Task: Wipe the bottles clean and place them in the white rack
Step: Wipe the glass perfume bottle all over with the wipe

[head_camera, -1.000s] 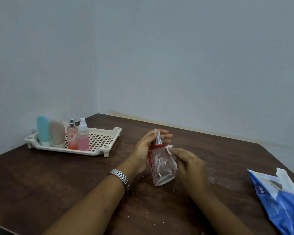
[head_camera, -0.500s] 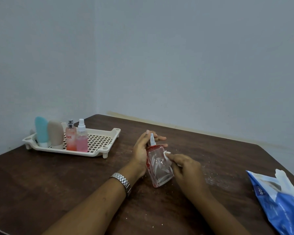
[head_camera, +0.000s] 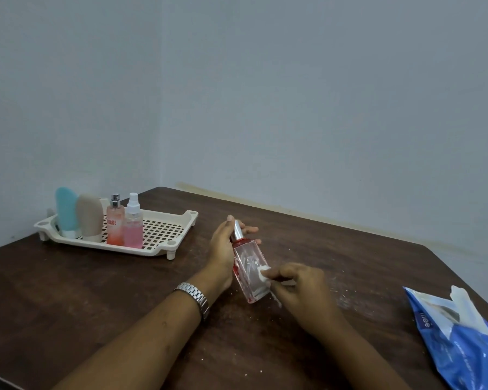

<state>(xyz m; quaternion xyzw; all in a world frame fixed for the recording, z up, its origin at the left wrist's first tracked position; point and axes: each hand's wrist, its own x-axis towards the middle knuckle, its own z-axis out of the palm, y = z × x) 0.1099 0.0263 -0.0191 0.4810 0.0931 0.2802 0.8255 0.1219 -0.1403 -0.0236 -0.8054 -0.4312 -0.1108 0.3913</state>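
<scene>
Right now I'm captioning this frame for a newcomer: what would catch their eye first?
The tilted clear bottle mid-table: the left hand holds it while the right hand presses a white wipe to its side. Then the white rack far left, four bottles standing in it, and the blue packet at the right edge.

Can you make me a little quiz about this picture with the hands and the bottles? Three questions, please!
1. True or false: the pink spray bottle with a white nozzle stands inside the white slotted plastic rack.
2. What does the right hand pinch against the clear square glass bottle with red edges? A) a small white wipe B) a yellow sponge C) a green brush
3. Fill in: the left hand, which grips the glass bottle, has a silver ___ on its wrist.

Key: 1 true; 2 A; 3 watch.
</scene>
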